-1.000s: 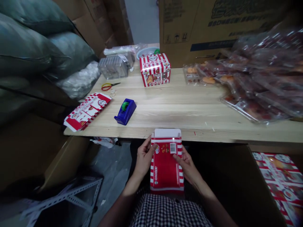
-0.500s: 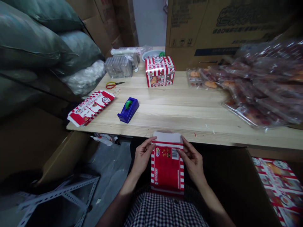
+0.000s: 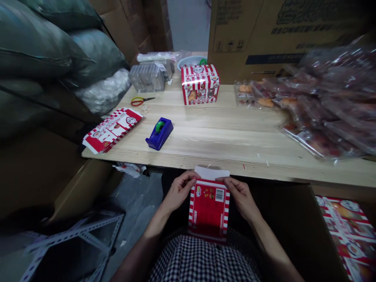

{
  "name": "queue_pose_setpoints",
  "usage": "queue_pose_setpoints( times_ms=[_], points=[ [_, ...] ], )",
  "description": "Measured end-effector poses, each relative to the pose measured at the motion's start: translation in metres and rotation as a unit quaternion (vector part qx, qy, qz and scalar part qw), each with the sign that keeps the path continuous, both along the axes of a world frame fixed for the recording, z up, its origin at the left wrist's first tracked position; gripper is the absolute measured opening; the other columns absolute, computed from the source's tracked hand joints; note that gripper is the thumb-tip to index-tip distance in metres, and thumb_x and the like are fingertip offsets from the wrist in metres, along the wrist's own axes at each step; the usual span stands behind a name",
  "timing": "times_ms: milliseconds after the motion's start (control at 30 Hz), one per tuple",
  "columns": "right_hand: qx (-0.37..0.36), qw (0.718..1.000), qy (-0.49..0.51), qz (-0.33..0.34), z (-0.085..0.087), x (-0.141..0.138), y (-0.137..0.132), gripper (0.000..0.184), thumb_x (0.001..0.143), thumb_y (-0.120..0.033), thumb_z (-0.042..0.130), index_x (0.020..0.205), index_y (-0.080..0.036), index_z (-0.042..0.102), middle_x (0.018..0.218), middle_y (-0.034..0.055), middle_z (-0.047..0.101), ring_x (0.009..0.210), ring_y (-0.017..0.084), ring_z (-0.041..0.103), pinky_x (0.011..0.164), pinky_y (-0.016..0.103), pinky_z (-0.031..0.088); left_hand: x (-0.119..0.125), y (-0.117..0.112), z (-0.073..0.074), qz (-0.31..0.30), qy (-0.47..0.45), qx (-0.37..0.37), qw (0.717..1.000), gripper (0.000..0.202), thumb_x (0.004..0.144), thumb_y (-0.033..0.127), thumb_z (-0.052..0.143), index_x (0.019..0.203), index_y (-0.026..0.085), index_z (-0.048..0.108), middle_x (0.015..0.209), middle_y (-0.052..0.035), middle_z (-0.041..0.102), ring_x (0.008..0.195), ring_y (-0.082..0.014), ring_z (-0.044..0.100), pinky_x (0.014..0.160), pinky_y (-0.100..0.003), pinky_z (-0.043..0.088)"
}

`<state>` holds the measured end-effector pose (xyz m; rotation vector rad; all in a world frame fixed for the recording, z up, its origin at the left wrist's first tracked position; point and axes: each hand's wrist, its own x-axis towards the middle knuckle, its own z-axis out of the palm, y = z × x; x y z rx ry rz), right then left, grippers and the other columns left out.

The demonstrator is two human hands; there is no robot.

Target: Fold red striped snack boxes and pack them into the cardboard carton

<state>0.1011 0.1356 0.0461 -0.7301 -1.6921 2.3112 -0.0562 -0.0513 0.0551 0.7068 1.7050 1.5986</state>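
A red and white striped cardboard box [image 3: 209,211] rests in my lap against the table's front edge, its barcode side facing up. Its white end flap [image 3: 212,172] sticks out at the far end. My left hand [image 3: 179,192] pinches the upper left corner between thumb and fingers. At the upper right corner, my right hand [image 3: 239,194] grips the box with fingers bent over the flap's fold. On the table beyond stand a blue tape dispenser [image 3: 160,135] with a green roll and a formed striped box [image 3: 200,85].
Flat striped cartons [image 3: 113,130] lie at the table's left, near scissors [image 3: 141,101]. Clear plastic cases [image 3: 147,78] stand behind. Clear packs of toy food [image 3: 326,117] pile up on the right. A large brown carton [image 3: 229,39] stands at the back; more printed cartons [image 3: 348,231] lie lower right.
My right fingers have moved inward over the flap's fold, and my left fingers have shifted at the corner. The box has tilted slightly; the camera view has moved a little.
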Motion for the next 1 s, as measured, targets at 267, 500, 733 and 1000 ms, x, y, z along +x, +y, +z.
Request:
queue_pose_setpoints(
  times_ms=[267, 500, 733, 1000],
  points=[
    [-0.053, 0.998, -0.022, 0.034, -0.01, 0.001, 0.005, 0.033, 0.091, -0.048, 0.068, 0.112, -0.024, 0.077, 0.099, 0.0055, 0.079, 0.087, 0.023, 0.073, 0.081, 0.035, 0.055, -0.011, 0.004, -0.006, -0.056, 0.04, -0.018, 0.997, 0.027, 0.094, 0.039, 0.06, 0.088, 0.015, 0.07, 0.086, -0.0036, 0.062, 0.082, -0.0157, 0.058, 0.079, -0.026, 0.044],
    [-0.108, 0.989, -0.008, -0.099, -0.016, -0.008, -0.004, 0.032, 0.08, -0.047, 0.079, 0.098, -0.021, 0.079, 0.089, 0.0052, 0.08, 0.084, 0.023, 0.074, 0.078, 0.034, 0.058, 0.001, 0.017, -0.018, 0.056, -0.004, 0.024, 0.998, 0.028, 0.093, 0.037, 0.061, 0.078, 0.014, 0.07, 0.094, -0.0054, 0.065, 0.09, -0.0175, 0.059, 0.083, -0.026, 0.044],
    [-0.184, 0.965, 0.021, -0.187, -0.011, -0.023, -0.004, 0.049, 0.071, -0.028, 0.087, 0.116, -0.028, 0.066, 0.1, 0.0016, 0.078, 0.082, 0.02, 0.075, 0.078, 0.034, 0.06, 0.003, 0.03, -0.023, 0.152, -0.234, 0.093, 0.956, 0.045, 0.076, 0.027, 0.081, 0.115, 0.023, 0.058, 0.086, 0.0016, 0.069, 0.075, -0.0126, 0.066, 0.074, -0.024, 0.049],
    [-0.259, 0.966, -0.003, 0.001, 0.0, -0.03, 0.016, 0.047, 0.076, -0.029, 0.081, 0.121, -0.023, 0.07, 0.113, 0.007, 0.077, 0.093, 0.023, 0.074, 0.086, 0.035, 0.057, -0.001, 0.037, -0.017, 0.082, -0.344, 0.076, 0.932, 0.039, 0.077, 0.031, 0.078, 0.112, 0.013, 0.072, 0.096, -0.0091, 0.078, 0.078, -0.0194, 0.072, 0.078, -0.03, 0.052]
  ],
)
